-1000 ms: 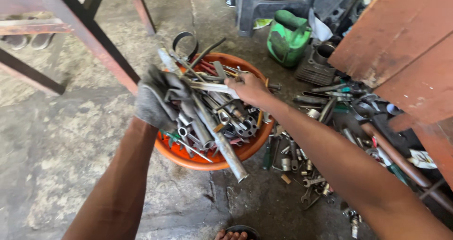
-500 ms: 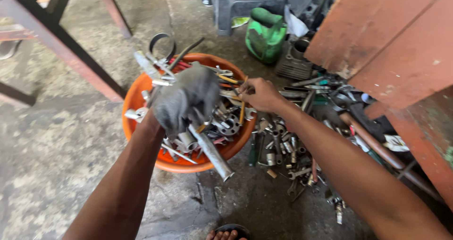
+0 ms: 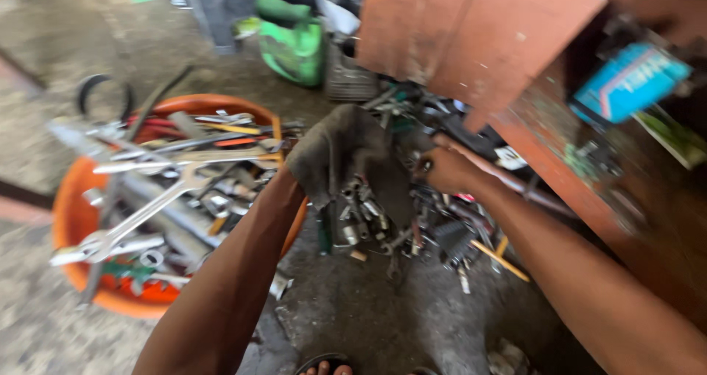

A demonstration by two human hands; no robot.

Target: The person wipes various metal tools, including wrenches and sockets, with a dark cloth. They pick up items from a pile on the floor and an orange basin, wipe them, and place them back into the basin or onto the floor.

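My left hand [image 3: 340, 152] is wrapped in a dark grey rag [image 3: 368, 143] and grips it, held just right of an orange basin [image 3: 70, 198]. The basin is heaped with spanners [image 3: 140, 216], bars and other steel tools. My right hand [image 3: 444, 170] is curled shut beside the rag, with a small dark piece [image 3: 423, 163] at its fingertips. Both hands hover over a pile of sockets and loose tools [image 3: 368, 224] on the concrete floor. The image is blurred.
A green jerry can [image 3: 291, 43] and a grey plastic crate [image 3: 221, 3] stand at the back. A rust-red metal cabinet [image 3: 479, 36] fills the right, with a blue box [image 3: 630, 80] inside. A black ring [image 3: 103, 95] lies behind the basin. My toes [image 3: 324, 366] show below.
Both hands have moved right, from over the orange basin to over the tool pile on the floor. The long metal bar under the rag hand is gone from it.
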